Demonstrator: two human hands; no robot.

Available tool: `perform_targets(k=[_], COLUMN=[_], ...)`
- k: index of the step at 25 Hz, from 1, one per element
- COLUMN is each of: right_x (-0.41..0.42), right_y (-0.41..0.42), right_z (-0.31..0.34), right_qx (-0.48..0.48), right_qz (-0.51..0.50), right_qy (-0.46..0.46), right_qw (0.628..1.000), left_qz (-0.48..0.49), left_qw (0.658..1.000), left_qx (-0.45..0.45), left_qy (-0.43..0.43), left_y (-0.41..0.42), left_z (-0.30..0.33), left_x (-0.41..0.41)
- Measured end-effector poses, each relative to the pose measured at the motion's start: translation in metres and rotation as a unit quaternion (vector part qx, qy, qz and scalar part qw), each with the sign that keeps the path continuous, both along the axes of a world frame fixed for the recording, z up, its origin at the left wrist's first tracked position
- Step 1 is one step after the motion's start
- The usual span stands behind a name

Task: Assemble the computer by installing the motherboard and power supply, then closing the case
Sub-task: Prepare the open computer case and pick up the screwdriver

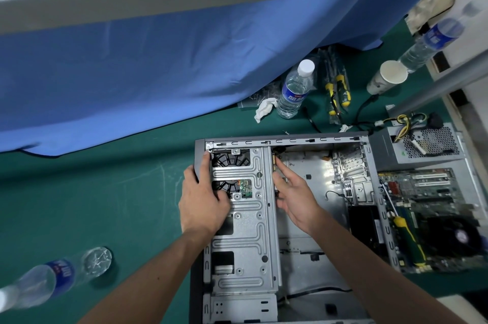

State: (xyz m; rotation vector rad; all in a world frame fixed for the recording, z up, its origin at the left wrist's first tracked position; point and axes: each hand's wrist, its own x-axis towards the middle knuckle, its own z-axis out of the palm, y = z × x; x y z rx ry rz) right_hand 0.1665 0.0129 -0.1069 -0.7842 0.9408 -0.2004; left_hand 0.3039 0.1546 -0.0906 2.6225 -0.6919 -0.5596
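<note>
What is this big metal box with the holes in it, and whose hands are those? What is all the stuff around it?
One picture, taken by a camera on a person's head, looking down at their own hands. The metal box is an open computer case, lying on a green table. The left hand rests on the case's edge. The right hand reaches inside, fingers at a small part; whether it grips anything is unclear. To the right, outside the case, lie the motherboard with a yellow screwdriver on it, and the grey power supply. Neither is in yet. Water bottles and a paper cup stand nearby.
</note>
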Motion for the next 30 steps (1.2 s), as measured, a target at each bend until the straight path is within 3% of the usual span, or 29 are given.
perform_targets(k=[15, 17, 20, 22, 23, 26, 27, 28, 30], right_x=[0.002, 0.000, -0.015, -0.034, -0.048, -0.090, -0.104, -0.118, -0.137], right_y=[0.002, 0.001, -0.007, -0.012, -0.014, -0.028, -0.033, -0.038, -0.039], right_z=[0.003, 0.011, 0.030, 0.042, 0.048, 0.053, 0.052, 0.049, 0.042], right_qx=[-0.024, -0.052, -0.171, -0.299, -0.387, -0.633, -0.667, -0.667, -0.612], right_qz=[0.028, 0.061, 0.130, 0.145, 0.143, 0.102, 0.112, 0.148, 0.259], right_qy=[0.061, 0.089, 0.158, 0.190, 0.216, 0.323, 0.357, 0.391, 0.438], right_qw=[0.997, 0.993, 0.964, 0.924, 0.885, 0.696, 0.645, 0.617, 0.606], left_qz=[0.001, 0.003, 0.003, 0.007, 0.006, 0.003, 0.002, -0.001, 0.001], left_qw=[1.000, 1.000, 1.000, 1.000, 1.000, 1.000, 1.000, 1.000, 1.000], left_qx=[0.001, -0.004, -0.007, -0.010, -0.013, -0.011, -0.010, -0.009, -0.017], left_qy=[0.003, 0.005, 0.008, 0.009, 0.009, 0.006, 0.005, 0.004, -0.003], left_y=[0.000, 0.001, 0.000, -0.001, 0.000, 0.001, 0.002, 0.002, 0.004], left_z=[0.002, 0.003, 0.005, 0.005, 0.006, 0.006, 0.006, 0.005, 0.003], left_x=[0.001, 0.001, 0.000, 0.001, 0.000, 0.002, 0.003, 0.003, 0.003])
